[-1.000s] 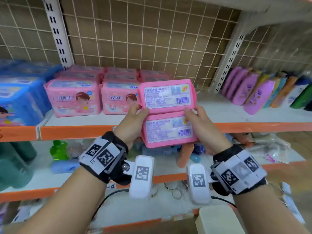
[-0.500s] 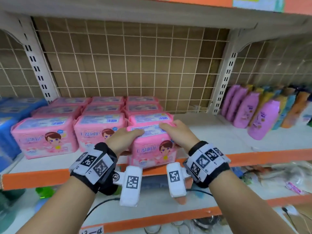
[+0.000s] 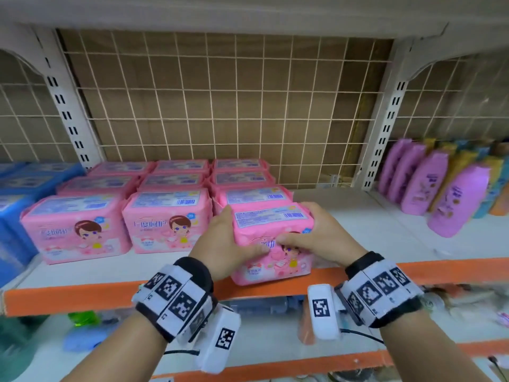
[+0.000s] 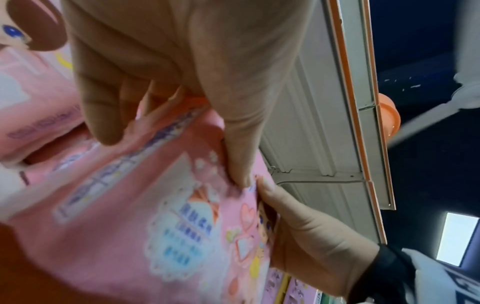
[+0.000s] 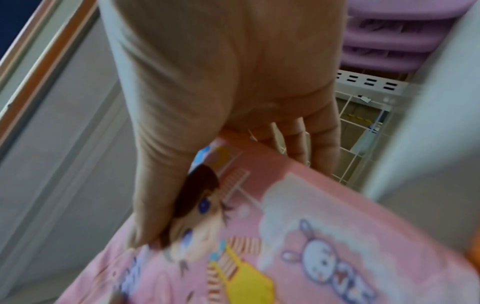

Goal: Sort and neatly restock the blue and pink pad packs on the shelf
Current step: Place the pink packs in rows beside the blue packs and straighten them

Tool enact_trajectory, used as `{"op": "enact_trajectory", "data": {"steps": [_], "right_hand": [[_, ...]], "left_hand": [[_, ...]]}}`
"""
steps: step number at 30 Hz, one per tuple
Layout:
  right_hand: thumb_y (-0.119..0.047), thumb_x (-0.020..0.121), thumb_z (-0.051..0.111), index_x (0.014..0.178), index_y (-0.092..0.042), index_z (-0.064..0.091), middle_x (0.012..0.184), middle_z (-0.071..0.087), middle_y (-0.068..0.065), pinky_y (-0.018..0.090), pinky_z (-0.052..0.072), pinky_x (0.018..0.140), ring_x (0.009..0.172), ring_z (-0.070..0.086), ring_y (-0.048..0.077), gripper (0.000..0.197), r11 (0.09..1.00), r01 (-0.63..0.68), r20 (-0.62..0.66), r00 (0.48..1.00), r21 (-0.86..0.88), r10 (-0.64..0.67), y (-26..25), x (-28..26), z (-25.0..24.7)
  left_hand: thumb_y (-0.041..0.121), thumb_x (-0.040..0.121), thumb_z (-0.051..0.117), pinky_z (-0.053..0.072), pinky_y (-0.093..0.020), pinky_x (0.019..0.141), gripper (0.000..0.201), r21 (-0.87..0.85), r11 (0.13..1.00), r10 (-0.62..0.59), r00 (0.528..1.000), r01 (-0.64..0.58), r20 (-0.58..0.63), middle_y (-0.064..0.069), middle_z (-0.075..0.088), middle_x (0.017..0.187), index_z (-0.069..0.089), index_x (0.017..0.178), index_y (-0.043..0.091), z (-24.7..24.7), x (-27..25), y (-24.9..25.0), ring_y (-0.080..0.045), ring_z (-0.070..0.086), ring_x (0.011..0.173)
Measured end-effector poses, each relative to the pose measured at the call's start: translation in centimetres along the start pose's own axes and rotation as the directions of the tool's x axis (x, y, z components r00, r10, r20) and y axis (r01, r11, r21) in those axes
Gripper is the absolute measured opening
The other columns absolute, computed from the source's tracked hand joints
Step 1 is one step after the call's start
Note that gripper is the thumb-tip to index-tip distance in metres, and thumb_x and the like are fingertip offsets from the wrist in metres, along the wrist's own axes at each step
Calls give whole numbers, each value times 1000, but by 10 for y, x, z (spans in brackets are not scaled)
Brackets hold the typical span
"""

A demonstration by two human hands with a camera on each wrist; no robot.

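Observation:
A pink pad pack [image 3: 275,268] stands upright at the front edge of the white shelf [image 3: 366,232], third in the front row. My left hand [image 3: 234,238] grips its left side and my right hand [image 3: 316,235] its right side, both thumbs pressed on the printed front. In the left wrist view the left hand [image 4: 182,102] curls round the pack [image 4: 145,236]. In the right wrist view the right hand [image 5: 228,86] clasps the pack [image 5: 324,236]. Another pink pack [image 3: 253,195] stands directly behind. Rows of pink packs [image 3: 168,219] fill the shelf to the left, with blue packs [image 3: 16,205] beyond.
Purple bottles [image 3: 451,199] stand at the right of the shelf past a bare stretch of board. A wire grid [image 3: 220,106] backs the shelf, between slotted white uprights [image 3: 385,128]. The shelf's orange front lip [image 3: 82,296] runs below the packs. A lower shelf holds mixed goods.
The two pink packs, held up in front of the shelf a second ago, have come down onto the board behind one another. Both hands now hold only the front one.

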State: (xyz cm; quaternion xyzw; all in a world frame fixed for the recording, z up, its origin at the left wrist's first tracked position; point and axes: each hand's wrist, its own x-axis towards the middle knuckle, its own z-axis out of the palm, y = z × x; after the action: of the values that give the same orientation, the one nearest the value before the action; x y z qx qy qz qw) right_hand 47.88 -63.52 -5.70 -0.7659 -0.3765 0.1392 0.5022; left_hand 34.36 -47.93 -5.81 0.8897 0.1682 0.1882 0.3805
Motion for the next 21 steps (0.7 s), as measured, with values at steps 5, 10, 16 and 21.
{"op": "enact_trajectory", "data": {"steps": [5,10,16,21], "right_hand": [[-20,57,87,121,-35,43,101,68,-18,17,53,71,94,65,0,79,983,23,194,979,180,-58,-1,12,3],[-14,59,86,135,-40,25,123,59,-13,28,48,95,115,56,8,102,990,86,242,964,114,-111,-8,25,24],[-55,54,80,147,-36,-2,148,29,1,40,35,106,132,35,18,126,899,142,151,985,-414,-86,-6,28,35],[-63,55,75,148,-27,3,152,23,1,39,30,110,137,28,19,123,853,164,133,985,-495,-112,1,22,38]], "left_hand": [[54,64,75,27,-20,95,105,124,991,-46,998,51,-41,3,33,149,20,146,18,-1,2,-13,-13,35,132],[52,63,76,27,-26,105,104,178,980,-71,995,84,-74,-1,32,149,23,146,18,-22,4,-30,-16,32,135],[51,62,78,32,-32,104,102,285,953,-88,993,106,-76,-2,34,146,26,144,18,-26,0,-33,-18,37,130],[56,60,77,38,-33,97,106,421,901,-88,994,107,-63,-2,34,142,24,144,18,-24,-5,-30,-19,42,125]]}}
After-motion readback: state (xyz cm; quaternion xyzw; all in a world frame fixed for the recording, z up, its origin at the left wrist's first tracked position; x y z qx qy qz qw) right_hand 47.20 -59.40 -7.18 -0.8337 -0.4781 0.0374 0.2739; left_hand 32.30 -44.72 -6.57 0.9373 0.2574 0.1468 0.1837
